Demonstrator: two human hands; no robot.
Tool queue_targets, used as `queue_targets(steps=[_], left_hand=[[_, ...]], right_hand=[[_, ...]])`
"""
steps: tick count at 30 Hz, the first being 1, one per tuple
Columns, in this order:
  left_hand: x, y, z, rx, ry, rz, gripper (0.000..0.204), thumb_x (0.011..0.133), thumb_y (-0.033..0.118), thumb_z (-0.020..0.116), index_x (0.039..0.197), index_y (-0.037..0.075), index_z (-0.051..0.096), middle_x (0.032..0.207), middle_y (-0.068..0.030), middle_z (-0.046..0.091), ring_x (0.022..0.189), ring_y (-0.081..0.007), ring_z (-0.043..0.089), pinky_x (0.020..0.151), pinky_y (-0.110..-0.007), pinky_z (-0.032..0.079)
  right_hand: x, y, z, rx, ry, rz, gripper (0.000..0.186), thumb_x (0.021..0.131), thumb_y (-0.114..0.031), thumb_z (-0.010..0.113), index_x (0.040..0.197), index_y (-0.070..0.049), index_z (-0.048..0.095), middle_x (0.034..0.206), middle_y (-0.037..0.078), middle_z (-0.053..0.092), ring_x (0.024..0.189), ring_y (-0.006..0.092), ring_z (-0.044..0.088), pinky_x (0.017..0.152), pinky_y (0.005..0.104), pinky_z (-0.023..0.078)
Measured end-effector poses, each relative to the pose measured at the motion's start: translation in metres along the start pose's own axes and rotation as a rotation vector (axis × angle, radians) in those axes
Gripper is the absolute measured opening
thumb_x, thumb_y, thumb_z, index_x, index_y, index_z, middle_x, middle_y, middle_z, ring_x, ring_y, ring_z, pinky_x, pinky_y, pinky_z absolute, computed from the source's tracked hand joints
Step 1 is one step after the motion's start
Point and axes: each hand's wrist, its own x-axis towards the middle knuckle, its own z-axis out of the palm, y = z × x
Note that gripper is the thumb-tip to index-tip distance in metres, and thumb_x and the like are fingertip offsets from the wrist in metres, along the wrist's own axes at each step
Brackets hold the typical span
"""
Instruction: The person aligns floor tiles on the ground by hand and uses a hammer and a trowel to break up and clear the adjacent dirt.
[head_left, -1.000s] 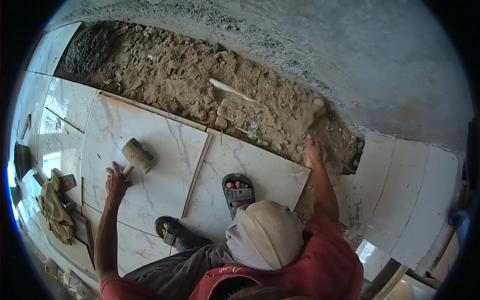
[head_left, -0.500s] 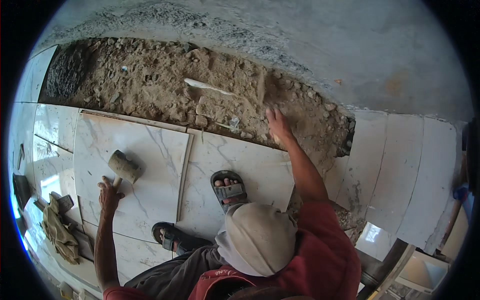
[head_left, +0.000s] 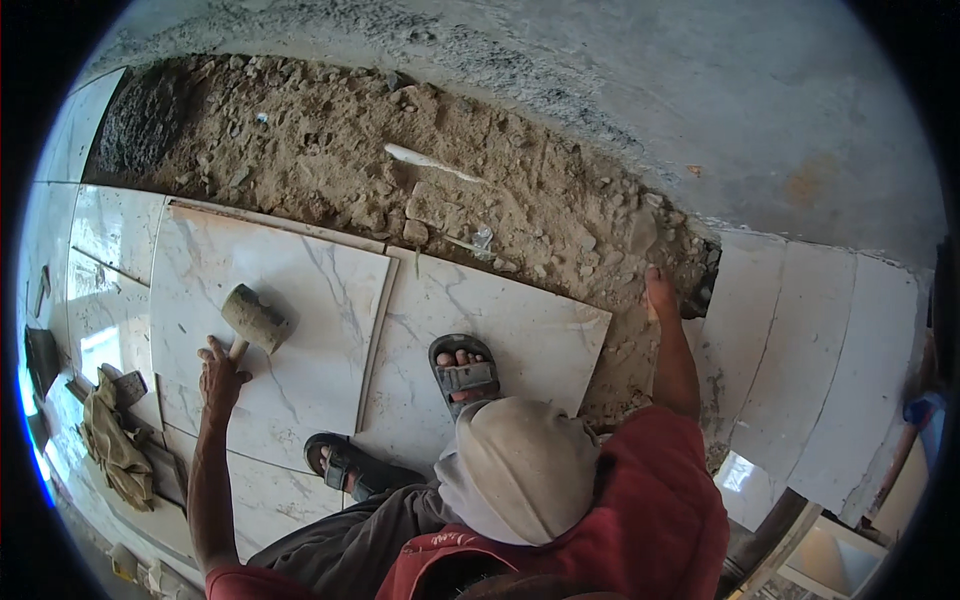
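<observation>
My left hand is around the short handle of a mallet with a thick, dusty head, resting on a loose white marbled tile. My right hand reaches to the right end of a strip of bare, stony soil. It grips what looks like a trowel, whose dirt-coloured blade points toward the wall and blends with the soil. A pale bit of its handle shows under the hand. The loose tile lies on top of other floor tiles, its right edge raised beside the neighbouring tile.
A rough grey wall bounds the soil on the far side. A white stick-like piece and clear plastic scrap lie in the soil. Pale tiles cover the right. A crumpled cloth lies at left. My sandalled feet stand on the tiles.
My right hand has moved right along the soil strip, to its right end, with the trowel. My left hand stays on the mallet; the whole view has shifted slightly.
</observation>
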Motion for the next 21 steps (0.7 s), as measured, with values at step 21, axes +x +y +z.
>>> queue_targets(steps=[21], left_hand=[[0.002,0.010,0.000,0.027,0.027,0.041,0.103,0.061,0.015,0.081,0.137,-0.009,0.017,0.127,-0.0402,0.034,0.102,-0.0455,0.054,0.083,-0.043,0.048]], right_hand=[[-0.068,0.018,0.054,-0.194,0.075,-0.196,0.055,0.093,-0.044,0.035,0.126,0.000,0.045,0.122,0.030,0.048,0.104,0.0445,0.053,0.086,0.0475,0.044]])
